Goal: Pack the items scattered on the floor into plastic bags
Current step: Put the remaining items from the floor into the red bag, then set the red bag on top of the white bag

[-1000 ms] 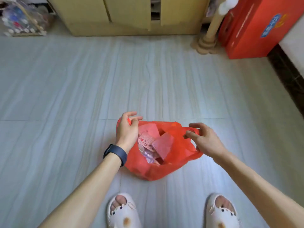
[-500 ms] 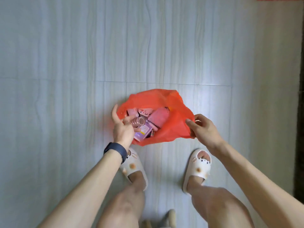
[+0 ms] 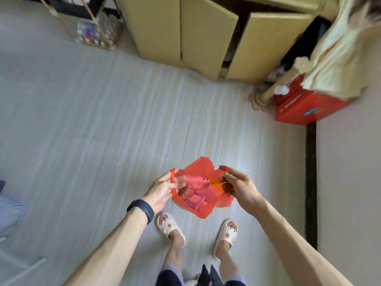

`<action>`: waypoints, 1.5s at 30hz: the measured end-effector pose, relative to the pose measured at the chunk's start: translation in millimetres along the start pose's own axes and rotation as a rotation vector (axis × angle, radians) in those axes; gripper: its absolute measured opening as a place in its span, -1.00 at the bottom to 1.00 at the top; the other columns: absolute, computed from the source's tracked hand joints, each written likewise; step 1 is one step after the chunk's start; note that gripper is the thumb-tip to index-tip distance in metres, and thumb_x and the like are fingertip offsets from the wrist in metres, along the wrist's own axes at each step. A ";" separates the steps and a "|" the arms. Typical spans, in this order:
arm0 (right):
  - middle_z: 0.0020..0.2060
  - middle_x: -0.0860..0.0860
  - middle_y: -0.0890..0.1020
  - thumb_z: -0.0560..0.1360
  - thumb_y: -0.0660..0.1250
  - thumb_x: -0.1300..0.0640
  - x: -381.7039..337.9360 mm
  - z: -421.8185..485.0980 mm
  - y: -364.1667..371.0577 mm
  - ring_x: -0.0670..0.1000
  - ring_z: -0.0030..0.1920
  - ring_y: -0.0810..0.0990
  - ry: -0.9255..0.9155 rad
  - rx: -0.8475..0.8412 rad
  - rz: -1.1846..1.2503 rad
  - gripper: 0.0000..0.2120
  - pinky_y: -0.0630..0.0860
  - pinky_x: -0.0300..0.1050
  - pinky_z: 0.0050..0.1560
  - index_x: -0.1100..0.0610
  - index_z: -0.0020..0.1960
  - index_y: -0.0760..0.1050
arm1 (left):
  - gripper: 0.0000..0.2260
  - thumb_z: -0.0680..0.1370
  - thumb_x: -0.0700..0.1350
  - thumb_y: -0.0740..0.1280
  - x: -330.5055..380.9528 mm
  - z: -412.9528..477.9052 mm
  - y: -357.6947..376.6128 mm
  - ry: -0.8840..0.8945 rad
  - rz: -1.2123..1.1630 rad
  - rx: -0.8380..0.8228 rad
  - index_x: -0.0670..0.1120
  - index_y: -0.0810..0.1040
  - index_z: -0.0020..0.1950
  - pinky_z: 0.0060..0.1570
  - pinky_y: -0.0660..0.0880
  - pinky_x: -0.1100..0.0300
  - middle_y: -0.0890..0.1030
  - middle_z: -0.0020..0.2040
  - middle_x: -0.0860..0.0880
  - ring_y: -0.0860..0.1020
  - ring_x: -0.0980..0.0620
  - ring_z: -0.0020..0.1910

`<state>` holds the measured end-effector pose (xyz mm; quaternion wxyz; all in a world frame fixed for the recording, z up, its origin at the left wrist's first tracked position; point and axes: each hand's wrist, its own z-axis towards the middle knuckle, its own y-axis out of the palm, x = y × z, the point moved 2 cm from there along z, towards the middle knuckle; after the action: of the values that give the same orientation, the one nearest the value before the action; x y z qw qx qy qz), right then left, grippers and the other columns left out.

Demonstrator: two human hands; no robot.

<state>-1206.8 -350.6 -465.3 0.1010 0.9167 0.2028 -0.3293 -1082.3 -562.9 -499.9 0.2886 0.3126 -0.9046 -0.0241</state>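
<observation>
A red plastic bag (image 3: pixel 203 168) hangs above the pale floor, held by both handles with its mouth spread wide. My left hand (image 3: pixel 161 189) pinches the left handle loop, and my right hand (image 3: pixel 239 185) grips the right handle. Inside the bag lie several pink items (image 3: pixel 199 195), among them a pink box and a flat pink pack. My two feet in white slippers stand just below the bag.
A yellow cabinet (image 3: pixel 185 29) with its doors ajar stands at the back. A red carton (image 3: pixel 305 106) and a wooden post base (image 3: pixel 260 100) sit at the right wall. A rack of small bottles (image 3: pixel 93 32) is at the back left. Pale cloth (image 3: pixel 9 205) lies at the left edge.
The bag has come up off the floor as I rose from a crouch. Both hands now hold its handles apart, and the view has swung up toward the cabinet.
</observation>
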 end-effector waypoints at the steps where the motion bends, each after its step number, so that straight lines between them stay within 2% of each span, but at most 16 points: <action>1: -0.20 0.05 0.59 0.66 0.19 0.22 -17.0 -17.2 9.6 -0.01 -0.33 0.45 -0.017 -0.023 0.001 -0.76 0.38 -0.18 -0.24 0.14 0.28 0.53 | -0.53 0.59 -0.42 0.17 15.7 -20.7 -2.5 0.027 -0.002 -0.018 -0.05 0.39 0.44 -0.10 0.47 0.23 0.65 0.16 -0.09 0.65 -0.01 0.00; 3: -0.14 0.02 0.62 0.66 0.20 0.21 -48.9 -50.9 30.3 -0.02 -0.30 0.46 -0.068 -0.058 -0.022 -0.75 0.36 -0.15 -0.19 0.10 0.30 0.52 | -0.52 0.62 -0.39 0.14 49.3 -58.5 -9.8 0.085 0.041 -0.064 -0.02 0.33 0.49 -0.11 0.47 0.21 0.64 0.20 -0.09 0.65 -0.05 0.02; 6: -0.07 0.02 0.65 0.66 0.22 0.20 -87.9 -91.4 57.9 -0.01 -0.26 0.48 -0.185 -0.088 -0.031 -0.74 0.37 -0.10 -0.12 0.06 0.31 0.50 | -0.51 0.63 -0.36 0.15 101.2 -103.9 -24.2 0.203 0.183 -0.099 -0.01 0.28 0.52 -0.03 0.47 0.16 0.64 0.19 -0.05 0.66 -0.07 0.03; 14: -0.06 -0.07 0.66 0.65 0.23 0.23 -172.4 -131.1 125.7 0.00 -0.24 0.54 -0.509 -0.052 -0.150 -0.73 0.46 -0.08 -0.14 -0.01 0.28 0.55 | -0.55 0.63 -0.32 0.18 209.4 -180.7 -75.9 0.510 0.289 -0.020 0.01 0.33 0.49 0.09 0.48 0.14 0.67 0.14 0.01 0.66 -0.07 -0.09; 16: -0.06 -0.07 0.65 0.64 0.25 0.24 -198.9 -131.5 147.2 -0.01 -0.24 0.54 -0.575 -0.076 -0.166 -0.72 0.47 -0.11 -0.16 0.00 0.29 0.55 | -0.58 0.64 -0.31 0.18 238.3 -192.8 -86.4 0.567 0.254 -0.001 0.01 0.36 0.46 0.03 0.50 0.16 0.66 0.15 0.00 0.66 -0.07 -0.09; 18: -0.10 -0.05 0.63 0.63 0.25 0.27 -229.1 -127.0 168.3 -0.02 -0.25 0.53 -0.625 -0.096 -0.152 -0.74 0.45 -0.10 -0.15 0.00 0.18 0.61 | -0.61 0.64 -0.30 0.19 272.2 -201.4 -95.2 0.615 0.217 0.017 -0.01 0.39 0.43 -0.08 0.54 0.22 0.66 0.16 -0.01 0.65 -0.06 -0.09; 20: -0.13 -0.03 0.60 0.62 0.25 0.30 -260.1 -118.6 189.2 -0.01 -0.27 0.50 -0.668 -0.111 -0.126 -0.74 0.43 -0.12 -0.17 0.02 0.05 0.64 | -0.63 0.64 -0.31 0.20 304.9 -205.1 -103.4 0.654 0.197 0.048 -0.05 0.41 0.42 -0.11 0.56 0.20 0.65 0.17 -0.03 0.65 -0.06 -0.09; 23: -0.09 -0.04 0.61 0.62 0.24 0.32 -306.2 -97.1 216.7 -0.01 -0.26 0.51 -0.710 -0.144 -0.081 -0.74 0.48 -0.18 -0.18 0.05 0.16 0.59 | -0.68 0.64 -0.31 0.20 353.6 -205.7 -113.8 0.703 0.172 0.109 -0.08 0.44 0.37 0.14 0.51 0.03 0.65 0.17 -0.04 0.66 -0.07 -0.04; 25: -0.09 -0.04 0.61 0.62 0.25 0.32 -337.1 -76.9 234.1 0.02 -0.24 0.52 -0.740 -0.162 -0.075 -0.75 0.49 -0.12 -0.13 0.11 0.22 0.57 | -0.68 0.63 -0.32 0.21 388.6 -202.7 -122.0 0.730 0.179 0.148 -0.07 0.45 0.35 0.21 0.48 0.03 0.65 0.17 -0.03 0.67 -0.06 -0.04; 28: -0.15 -0.06 0.61 0.62 0.25 0.31 -389.9 -43.5 257.9 0.01 -0.24 0.53 -0.782 -0.194 -0.099 -0.80 0.49 -0.10 -0.11 0.21 0.20 0.57 | -0.69 0.61 -0.34 0.22 448.1 -189.1 -137.5 0.755 0.208 0.236 -0.07 0.50 0.30 -0.02 0.54 0.10 0.68 0.11 -0.02 0.68 -0.05 -0.15; 30: -0.17 -0.07 0.61 0.62 0.25 0.30 -411.9 -31.2 269.8 -0.02 -0.24 0.54 -0.792 -0.204 -0.130 -0.82 0.51 -0.19 -0.15 0.24 0.16 0.58 | -0.71 0.60 -0.35 0.22 475.6 -182.9 -148.3 0.737 0.192 0.305 -0.10 0.54 0.25 -0.16 0.53 0.15 0.69 0.06 -0.03 0.67 -0.04 -0.22; 32: -0.17 -0.05 0.64 0.62 0.26 0.30 -438.7 -10.5 281.7 -0.04 -0.24 0.56 -0.782 -0.214 -0.155 -0.84 0.52 -0.22 -0.15 0.24 0.10 0.61 | -0.73 0.59 -0.36 0.23 511.2 -171.8 -156.2 0.706 0.217 0.346 -0.12 0.58 0.20 -0.14 0.55 0.12 0.70 0.04 -0.05 0.68 -0.03 -0.23; 36: -0.14 -0.03 0.69 0.60 0.28 0.32 -491.8 30.2 312.3 -0.05 -0.23 0.63 -0.775 -0.254 -0.215 -0.81 0.55 -0.05 0.02 0.16 0.06 0.65 | -0.76 0.57 -0.38 0.25 563.7 -143.6 -178.2 0.699 0.282 0.406 -0.14 0.63 0.10 -0.12 0.58 0.09 0.71 -0.01 -0.07 0.70 -0.07 -0.20; 39: -0.11 -0.01 0.71 0.60 0.30 0.31 -522.0 59.7 339.0 -0.04 -0.20 0.66 -0.777 -0.253 -0.233 -0.83 0.58 -0.01 0.08 0.17 0.04 0.67 | -0.73 0.57 -0.39 0.25 592.7 -124.2 -202.3 0.692 0.223 0.475 -0.10 0.65 0.04 0.04 0.59 -0.04 0.72 -0.06 -0.03 0.70 -0.07 -0.15; 42: -0.11 0.00 0.73 0.59 0.31 0.31 -559.9 90.0 369.9 -0.03 -0.16 0.69 -0.799 -0.242 -0.259 -0.82 0.58 0.01 0.11 0.14 0.00 0.68 | -0.74 0.56 -0.38 0.27 634.7 -106.6 -229.5 0.729 0.222 0.541 -0.09 0.66 0.05 -0.01 0.54 0.17 0.72 -0.07 0.00 0.69 0.03 -0.11; 45: -0.10 -0.01 0.73 0.59 0.31 0.32 -603.9 121.0 404.1 -0.05 -0.12 0.67 -0.840 -0.196 -0.229 -0.78 0.57 -0.10 0.09 0.07 -0.01 0.66 | -0.78 0.56 -0.34 0.31 688.6 -90.1 -251.9 0.812 0.270 0.521 -0.08 0.65 0.07 -0.01 0.54 0.27 0.72 -0.09 0.03 0.68 0.09 -0.10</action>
<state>-1521.0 -936.0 -147.5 0.2239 0.6610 0.2748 -0.6613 -1334.2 -1152.0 -132.0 0.5302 0.2386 -0.7277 0.3639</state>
